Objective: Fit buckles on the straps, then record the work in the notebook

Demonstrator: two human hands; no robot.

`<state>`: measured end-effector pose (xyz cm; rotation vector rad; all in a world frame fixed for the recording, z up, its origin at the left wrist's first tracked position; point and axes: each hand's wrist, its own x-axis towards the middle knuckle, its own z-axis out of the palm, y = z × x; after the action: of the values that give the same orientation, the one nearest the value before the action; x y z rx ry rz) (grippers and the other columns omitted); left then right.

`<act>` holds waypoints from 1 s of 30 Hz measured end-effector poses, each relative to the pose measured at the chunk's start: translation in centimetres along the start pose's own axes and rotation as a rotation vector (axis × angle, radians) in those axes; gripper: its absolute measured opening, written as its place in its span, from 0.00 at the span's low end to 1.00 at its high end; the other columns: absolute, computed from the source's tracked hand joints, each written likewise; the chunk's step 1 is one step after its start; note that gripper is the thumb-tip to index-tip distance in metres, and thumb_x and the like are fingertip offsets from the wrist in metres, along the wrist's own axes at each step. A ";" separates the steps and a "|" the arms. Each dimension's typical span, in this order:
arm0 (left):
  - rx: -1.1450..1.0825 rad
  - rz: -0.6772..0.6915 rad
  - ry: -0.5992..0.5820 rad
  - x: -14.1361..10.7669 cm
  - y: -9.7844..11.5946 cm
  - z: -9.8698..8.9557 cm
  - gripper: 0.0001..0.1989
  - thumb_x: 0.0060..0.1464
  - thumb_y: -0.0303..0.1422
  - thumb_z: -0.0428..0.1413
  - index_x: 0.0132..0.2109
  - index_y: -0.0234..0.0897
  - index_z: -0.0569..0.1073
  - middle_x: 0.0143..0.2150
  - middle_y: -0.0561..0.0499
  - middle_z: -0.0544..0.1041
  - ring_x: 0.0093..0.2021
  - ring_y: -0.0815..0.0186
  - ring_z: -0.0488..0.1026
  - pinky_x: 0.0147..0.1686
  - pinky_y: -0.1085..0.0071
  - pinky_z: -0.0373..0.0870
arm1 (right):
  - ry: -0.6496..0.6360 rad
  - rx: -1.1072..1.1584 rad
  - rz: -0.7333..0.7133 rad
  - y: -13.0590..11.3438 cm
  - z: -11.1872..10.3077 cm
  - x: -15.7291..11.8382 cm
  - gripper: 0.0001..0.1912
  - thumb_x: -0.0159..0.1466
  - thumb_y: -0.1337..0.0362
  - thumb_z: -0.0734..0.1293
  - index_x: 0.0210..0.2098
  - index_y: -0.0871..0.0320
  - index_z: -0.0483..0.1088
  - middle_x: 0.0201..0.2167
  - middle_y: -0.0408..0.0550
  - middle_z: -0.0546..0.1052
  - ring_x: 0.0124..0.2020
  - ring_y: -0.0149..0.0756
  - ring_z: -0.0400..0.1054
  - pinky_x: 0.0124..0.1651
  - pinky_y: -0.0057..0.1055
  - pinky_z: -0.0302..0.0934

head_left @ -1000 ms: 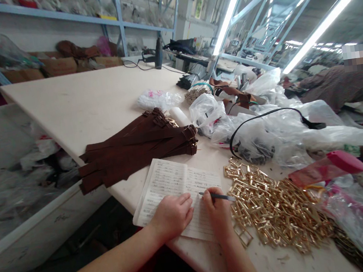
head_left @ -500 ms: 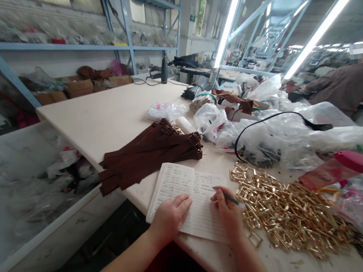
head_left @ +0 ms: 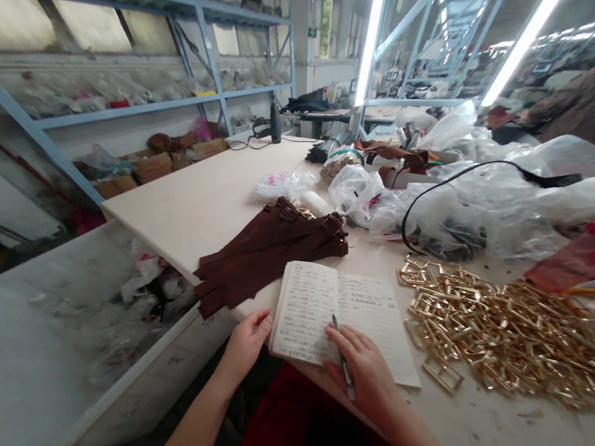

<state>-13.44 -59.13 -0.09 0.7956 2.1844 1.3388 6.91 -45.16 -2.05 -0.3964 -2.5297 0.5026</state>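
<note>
An open notebook (head_left: pixel 309 309) with handwriting on its pages lies at the table's near edge. My right hand (head_left: pixel 363 368) rests over the lower part of the notebook, its fingers closed on a dark pen (head_left: pixel 344 363) that points up the page. At the notebook's left edge is my left hand (head_left: pixel 250 339), its thumb and fingers together beside the paper; whether they pinch a page is too small to tell. Just behind the notebook lies a bundle of dark brown straps (head_left: pixel 268 249). A pile of gold metal buckles (head_left: pixel 487 330) spreads to the right of my right hand.
Clear plastic bags (head_left: pixel 449 210) and a black strap (head_left: pixel 477 168) cover the table's right side, near a pink container (head_left: pixel 586 251). A large white bin (head_left: pixel 34 345) stands left of the table (head_left: pixel 178 195). Blue shelving (head_left: pixel 124 113) is behind; a person's sleeve (head_left: pixel 583 105) shows at right.
My left hand has moved off the page to the notebook's left edge. My right hand has shifted left with the pen, from the right page to the left page. The view has turned left.
</note>
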 end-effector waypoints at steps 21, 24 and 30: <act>-0.579 -0.369 -0.313 1.3 2.7 1.2 0.18 0.40 0.43 0.63 0.30 0.34 0.69 0.23 0.53 0.73 0.25 0.67 0.71 0.27 0.73 0.67 | -0.037 -0.040 -0.006 0.1 -0.3 -0.2 0.22 0.59 0.64 0.62 0.54 0.59 0.62 0.50 0.53 0.71 0.52 0.46 0.63 0.51 0.44 0.61; -0.623 -0.382 -0.309 1.3 2.5 1.5 0.16 0.42 0.42 0.63 0.30 0.34 0.69 0.25 0.52 0.74 0.25 0.67 0.72 0.28 0.72 0.67 | -0.034 -0.035 -0.005 0.2 -0.4 -0.1 0.22 0.60 0.64 0.62 0.54 0.59 0.62 0.50 0.54 0.71 0.52 0.45 0.63 0.51 0.43 0.61; -0.646 -0.370 -0.291 1.4 2.2 1.9 0.15 0.45 0.40 0.61 0.32 0.32 0.70 0.27 0.49 0.76 0.27 0.65 0.73 0.28 0.72 0.68 | -0.013 -0.016 -0.010 0.4 -0.6 0.0 0.22 0.59 0.65 0.62 0.54 0.59 0.62 0.50 0.54 0.72 0.51 0.45 0.64 0.50 0.43 0.62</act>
<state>-12.71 -56.12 1.01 0.2913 1.4444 1.4880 7.30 -44.61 -1.78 -0.3875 -2.5486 0.4828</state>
